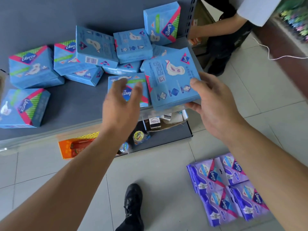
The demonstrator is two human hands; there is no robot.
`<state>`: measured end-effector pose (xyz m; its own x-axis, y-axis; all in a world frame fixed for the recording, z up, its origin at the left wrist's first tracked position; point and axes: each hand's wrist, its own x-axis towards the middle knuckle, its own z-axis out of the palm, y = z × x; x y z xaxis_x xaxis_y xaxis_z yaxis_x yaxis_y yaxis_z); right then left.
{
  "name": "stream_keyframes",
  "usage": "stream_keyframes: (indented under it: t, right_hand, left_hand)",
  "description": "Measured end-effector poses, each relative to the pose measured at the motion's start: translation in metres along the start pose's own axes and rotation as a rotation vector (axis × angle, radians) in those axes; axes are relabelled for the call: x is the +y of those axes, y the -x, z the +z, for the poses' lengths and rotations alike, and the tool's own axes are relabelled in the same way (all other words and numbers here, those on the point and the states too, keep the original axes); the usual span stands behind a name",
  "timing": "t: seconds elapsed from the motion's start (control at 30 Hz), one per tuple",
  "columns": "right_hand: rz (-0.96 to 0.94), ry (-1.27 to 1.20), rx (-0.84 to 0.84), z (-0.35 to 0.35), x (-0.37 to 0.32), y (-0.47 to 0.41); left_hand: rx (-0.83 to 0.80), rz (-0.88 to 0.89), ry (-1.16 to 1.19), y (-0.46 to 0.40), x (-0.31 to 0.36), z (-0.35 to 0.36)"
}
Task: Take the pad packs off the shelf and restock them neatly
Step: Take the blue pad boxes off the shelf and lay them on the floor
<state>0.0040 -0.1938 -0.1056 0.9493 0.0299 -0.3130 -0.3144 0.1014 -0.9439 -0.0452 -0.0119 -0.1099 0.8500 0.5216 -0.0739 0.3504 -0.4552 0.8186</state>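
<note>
Our right hand (215, 104) has its grip pinching a blue pad pack (171, 80) at the shelf (75, 100) edge, lifting it clear of the jumble, while our left hand (121, 104), fingers spread, hovers over the next pack (128, 92).

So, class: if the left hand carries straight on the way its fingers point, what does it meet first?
Most likely the blue pad pack lying at the shelf's front edge, just beyond the left hand. The hand is blurred, so its height above the pack is unclear.

Left hand (122, 99) motion-blurred; leftmost blue pack (21, 108) cut off.
</note>
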Motion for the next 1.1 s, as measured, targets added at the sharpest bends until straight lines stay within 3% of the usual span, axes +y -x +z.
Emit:
stream_keyframes:
  t: [0.07,0.13,0.2,0.27,0.33,0.43,0.53,0.63,0.8,1.1]
  right_hand:
    - [0.004,-0.050,0.010,-0.021,-0.008,0.008]
    - [-0.014,-0.043,0.001,-0.047,-0.015,0.020]
    - [-0.009,-0.015,-0.009,-0.081,-0.021,0.033]
    - [0.006,0.030,-0.043,-0.119,-0.028,0.048]
    - [-0.006,0.117,-0.021,-0.163,-0.035,0.062]
    - [-0.043,0.358,0.108,-0.231,-0.032,0.082]
    - [0.108,0.316,0.179,-0.286,-0.011,0.105]
    - [0.164,0.165,0.312,-0.335,0.023,0.126]
    - [0.287,0.034,0.696,-0.397,0.104,0.181]
    - [0.602,0.060,0.934,-0.478,0.284,0.279]
  left_hand:
    - [-0.146,0.278,0.023,0.028,0.028,0.016]
    - [-0.260,0.667,-0.253,0.050,0.046,0.040]
    - [-0.265,0.847,-0.438,0.071,0.057,0.067]
    - [-0.156,0.821,-0.414,0.096,0.073,0.089]
    - [-0.105,0.647,-0.262,0.126,0.093,0.109]
    - [-0.398,0.148,0.231,0.165,0.117,0.145]
    - [-0.543,-0.062,0.401,0.197,0.127,0.189]
    - [-0.722,-0.077,0.372,0.224,0.129,0.238]
    - [-0.989,0.104,0.049,0.278,0.099,0.318]
    - [-1.246,0.102,-0.315,0.412,-0.014,0.432]
